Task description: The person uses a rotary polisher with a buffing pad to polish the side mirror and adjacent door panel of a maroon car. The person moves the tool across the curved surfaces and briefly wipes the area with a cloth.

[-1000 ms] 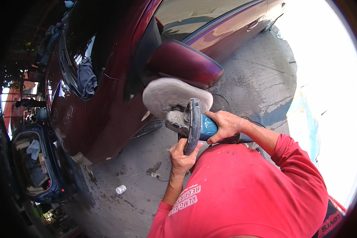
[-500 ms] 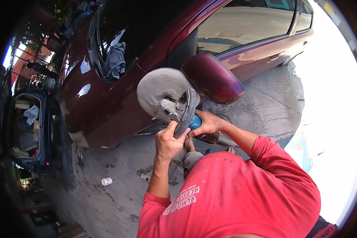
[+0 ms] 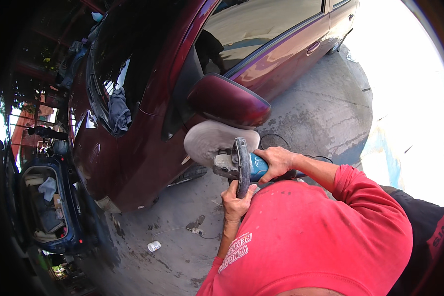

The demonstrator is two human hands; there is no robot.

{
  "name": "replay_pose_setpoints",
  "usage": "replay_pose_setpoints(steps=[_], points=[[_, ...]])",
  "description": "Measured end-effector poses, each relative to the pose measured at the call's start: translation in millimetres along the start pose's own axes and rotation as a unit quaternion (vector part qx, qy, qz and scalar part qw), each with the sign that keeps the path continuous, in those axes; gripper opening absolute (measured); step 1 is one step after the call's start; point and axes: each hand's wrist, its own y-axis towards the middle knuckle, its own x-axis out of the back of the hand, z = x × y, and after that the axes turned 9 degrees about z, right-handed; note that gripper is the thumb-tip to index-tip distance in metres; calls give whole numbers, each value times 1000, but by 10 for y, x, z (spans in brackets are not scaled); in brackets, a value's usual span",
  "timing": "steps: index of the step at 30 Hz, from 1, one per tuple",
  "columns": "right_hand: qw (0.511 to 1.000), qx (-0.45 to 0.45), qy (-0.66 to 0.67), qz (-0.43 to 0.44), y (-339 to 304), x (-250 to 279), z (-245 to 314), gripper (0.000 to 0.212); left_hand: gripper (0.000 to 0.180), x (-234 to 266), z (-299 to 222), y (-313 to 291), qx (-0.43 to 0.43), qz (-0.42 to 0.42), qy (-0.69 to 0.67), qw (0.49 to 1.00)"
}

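Both my hands grip a blue-and-black car polisher (image 3: pixel 258 166). My left hand (image 3: pixel 235 204) is closed round the lower end of its black loop handle (image 3: pixel 241 165). Wrapped over the blue body is my right hand (image 3: pixel 280 163). The round, pale polishing pad (image 3: pixel 202 142) looks blurred, as if spinning. It sits directly below the side mirror (image 3: pixel 227 101), against the side of the dark red car (image 3: pixel 148 153); the mirror hides part of the car behind, and I cannot tell how firmly the pad touches.
A crumpled grey-blue cloth (image 3: pixel 118 112) lies at the windshield's base. On the concrete floor (image 3: pixel 133 246) are a small white container (image 3: pixel 154 245) and a cord with a connector (image 3: pixel 197 231). Another dark cord (image 3: pixel 318 158) loops behind my right arm. At left stands a dark blue car (image 3: pixel 76 212) with its rear open.
The polisher has moved along the car from the fender ahead of the mirror to just under the mirror, and its pad has tilted. Both hands keep their grip; my view has shifted.
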Motion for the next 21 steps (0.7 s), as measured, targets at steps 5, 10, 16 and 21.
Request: replay_pose_setpoints(steps=[5,10,16,21], points=[[997,56,45,6,197,194,356,104,34,471,-267,147,-22,-30,27,999],[976,143,148,65,130,742,800,98,27,1190,-916,395,-11,-36,-66,997],[917,157,352,100,-221,871,1000,102,88,1519,-1212,648,-206,37,-144,967],[879,165,444,47,-662,863,882,102,79,965,-1161,968,-324,-107,-116,933]])
